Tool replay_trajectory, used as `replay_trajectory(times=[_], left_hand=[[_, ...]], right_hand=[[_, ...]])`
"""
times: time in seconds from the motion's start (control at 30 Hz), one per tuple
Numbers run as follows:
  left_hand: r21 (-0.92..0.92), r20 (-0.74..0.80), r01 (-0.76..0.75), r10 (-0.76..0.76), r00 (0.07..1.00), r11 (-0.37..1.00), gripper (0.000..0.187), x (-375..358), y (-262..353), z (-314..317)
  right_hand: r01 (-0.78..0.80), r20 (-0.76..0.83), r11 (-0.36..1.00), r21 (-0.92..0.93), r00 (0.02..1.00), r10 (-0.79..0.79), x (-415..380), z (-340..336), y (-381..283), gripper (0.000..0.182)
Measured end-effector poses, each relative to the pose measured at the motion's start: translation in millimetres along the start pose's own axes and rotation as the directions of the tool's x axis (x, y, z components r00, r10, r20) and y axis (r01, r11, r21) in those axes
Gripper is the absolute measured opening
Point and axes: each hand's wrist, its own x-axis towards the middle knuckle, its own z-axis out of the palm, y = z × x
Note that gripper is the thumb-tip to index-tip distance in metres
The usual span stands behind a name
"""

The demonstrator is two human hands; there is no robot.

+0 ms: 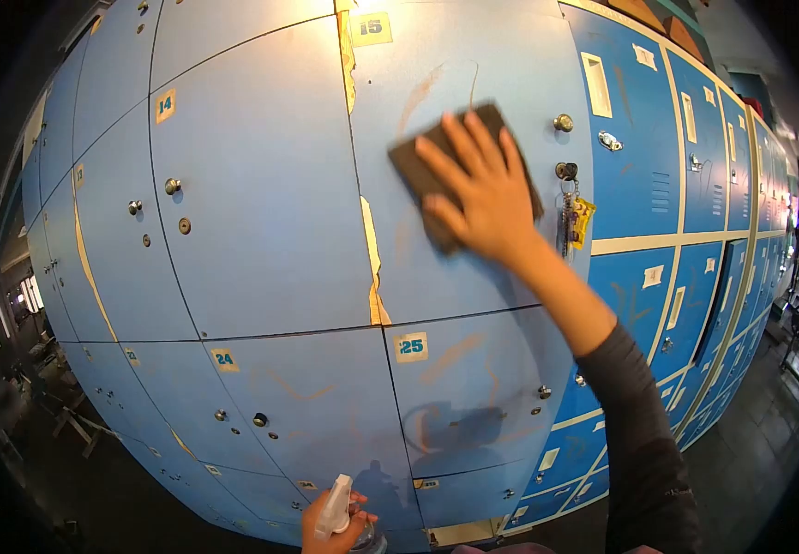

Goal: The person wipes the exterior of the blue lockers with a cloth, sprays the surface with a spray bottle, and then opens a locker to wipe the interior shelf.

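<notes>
My right hand (482, 189) presses a dark grey-brown cloth (413, 173) flat against the blue locker door numbered 15 (455, 55), its fingers spread over the cloth. Brownish smears show on this door near the cloth, and on door 25 (455, 406) below it. At the bottom edge of the view, my left hand (330, 531) is wrapped round a spray bottle (336, 508) with a white trigger head. The clear lower body of the bottle is mostly cut off by the frame.
Keys with a yellow tag (582, 222) hang from door 15's lock, right of my hand. Door 14 (261, 185) stands to the left, with a round knob (173, 186). Brighter blue lockers (635, 157) with cream frames run off to the right. Torn yellow edging (373, 258) separates doors.
</notes>
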Motion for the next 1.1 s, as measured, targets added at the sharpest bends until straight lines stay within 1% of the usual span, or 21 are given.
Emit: replay_trajectory(times=[0.07, 0.13, 0.23, 0.27, 0.33, 0.4, 0.47, 0.5, 0.53, 0.57, 0.6, 0.63, 0.67, 0.7, 0.77, 0.87, 0.97, 1.0, 1.03, 1.07, 1.1], left_hand=[[0.104, 0.001, -0.029, 0.029, 1.0, 0.994, 0.053, 7, -13, 1], [0.033, -0.025, 0.012, -0.011, 1.0, 0.999, 0.053, 15, -3, 9], [-0.085, -0.011, 0.085, -0.086, 0.996, 0.993, 0.051, 22, -2, 16], [-0.126, 0.005, 0.108, -0.109, 0.994, 0.986, 0.05, 25, -2, 17], [-0.138, -0.037, 0.089, -0.095, 0.995, 0.987, 0.049, 26, -5, 21], [-0.165, -0.064, 0.097, -0.109, 0.992, 0.981, 0.049, 25, -8, 22], [-0.207, -0.074, 0.131, -0.149, 0.986, 0.97, 0.048, 26, -15, 20], [-0.162, -0.065, 0.141, -0.153, 0.986, 0.977, 0.048, 24, -20, 17], [-0.115, -0.055, 0.147, -0.154, 0.986, 0.982, 0.048, 23, -26, 14], [-0.068, -0.046, 0.152, -0.155, 0.987, 0.986, 0.048, 22, -29, 12], [-0.066, -0.051, 0.11, -0.113, 0.992, 0.992, 0.047, 22, -27, 12], [-0.065, -0.058, 0.066, -0.07, 0.996, 0.996, 0.047, 22, -22, 13], [-0.063, -0.066, 0.024, -0.029, 0.997, 0.998, 0.046, 21, -20, 13], [-0.085, -0.046, 0.11, -0.114, 0.992, 0.99, 0.047, 20, -24, 11], [-0.121, -0.001, 0.28, -0.283, 0.959, 0.952, 0.049, 18, -34, 4], [-0.073, -0.052, 0.093, -0.097, 0.994, 0.993, 0.05, 17, -24, 6], [-0.032, -0.067, 0.059, -0.061, 0.996, 0.998, 0.049, 14, -16, 5], [-0.097, -0.098, 0.127, -0.137, 0.986, 0.987, 0.05, 12, -18, 5], [-0.162, -0.125, 0.19, -0.211, 0.969, 0.968, 0.05, 10, -22, 5], [-0.228, -0.147, 0.248, -0.285, 0.947, 0.942, 0.05, 9, -24, 4], [-0.248, -0.145, 0.295, -0.337, 0.93, 0.922, 0.052, 9, -19, 3]], right_hand=[[-0.036, -0.215, 0.998, -0.06, 0.976, 0.023, 48, 14, 29, 0.06], [-0.067, -0.349, 0.994, -0.091, 0.937, 0.031, 100, 26, 67, 0.053], [-0.229, -0.481, 0.922, -0.312, 0.875, 0.054, 151, 16, 91, 0.045], [-0.203, -0.42, 0.947, -0.249, 0.904, 0.083, 152, 15, 90, 0.048], [-0.162, -0.281, 0.98, -0.114, 0.952, 0.124, 143, 12, 81, 0.056], [0.055, -0.309, 0.99, -0.127, 0.947, -0.092, 112, 25, 64, 0.057], [0.189, -0.139, 0.981, 0.046, 0.974, -0.181, 64, 15, 23, 0.061], [0.23, -0.048, 0.966, 0.12, 0.973, -0.226, 35, 12, 1, 0.063], [0.286, 0.051, 0.943, 0.171, 0.953, -0.298, 5, 7, -18, 0.064], [0.33, 0.182, 0.91, 0.252, 0.907, -0.38, -26, 5, -34, 0.068], [0.416, 0.239, 0.867, 0.275, 0.844, -0.48, -56, 2, -50, 0.064], [0.491, 0.303, 0.839, 0.235, 0.783, -0.544, -82, 1, -60, 0.069], [0.485, 0.331, 0.832, 0.268, 0.765, -0.552, -94, -4, -64, 0.071], [0.471, 0.333, 0.84, 0.269, 0.773, -0.54, -92, -5, -63, 0.071], [0.471, 0.307, 0.851, 0.232, 0.795, -0.524, -74, 1, -55, 0.071], [0.375, 0.182, 0.918, 0.131, 0.901, -0.394, -12, 8, -39, 0.069], [0.282, -0.068, 0.959, 0.018, 0.958, -0.28, 62, 27, -15, 0.059], [0.245, -0.134, 0.969, -0.031, 0.96, -0.247, 87, 33, -5, 0.056], [0.221, -0.207, 0.975, -0.025, 0.953, -0.222, 112, 36, 4, 0.055], [0.192, -0.317, 0.979, -0.071, 0.926, -0.204, 133, 46, 12, 0.052], [0.149, -0.254, 0.989, -0.02, 0.956, -0.15, 150, 33, 12, 0.056]])
